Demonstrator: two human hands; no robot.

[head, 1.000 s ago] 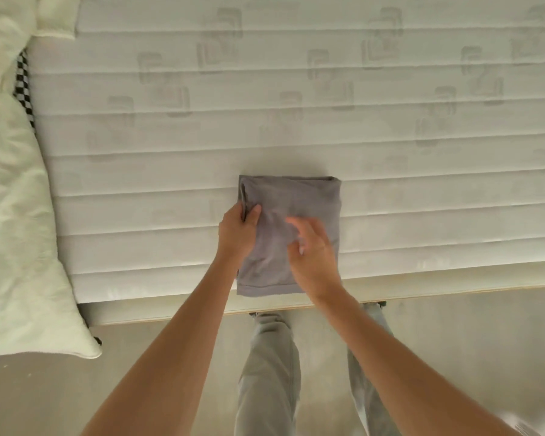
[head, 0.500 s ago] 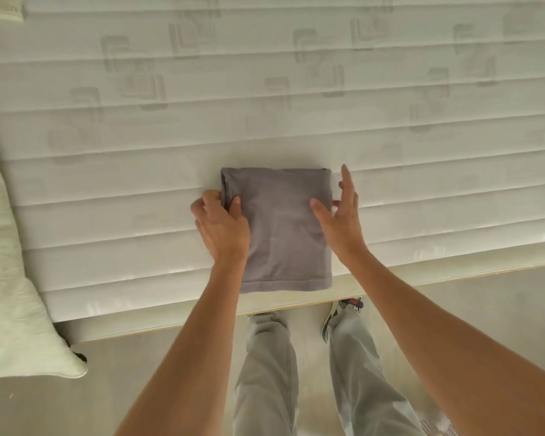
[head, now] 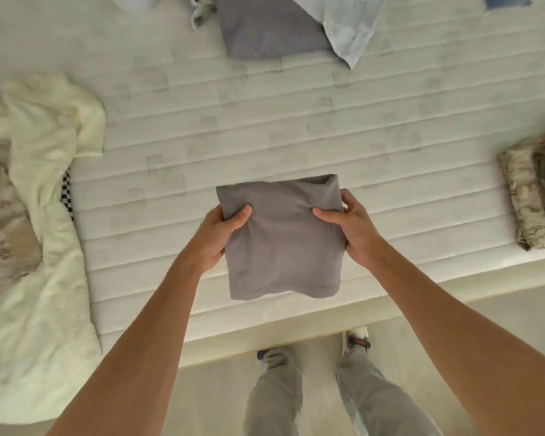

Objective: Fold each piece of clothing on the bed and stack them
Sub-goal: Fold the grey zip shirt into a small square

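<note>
Both grips pinch folded grey garment [head: 280, 240] side edges above mattress [head: 296, 136].

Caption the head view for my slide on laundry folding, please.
Both hands, left hand and right hand, grip a folded grey garment above the mattress.

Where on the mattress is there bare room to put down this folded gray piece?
Bare mattress lies ahead of the folded gray piece, between the cream blanket and the camouflage stack. The far edge is crowded with unfolded clothes.
</note>
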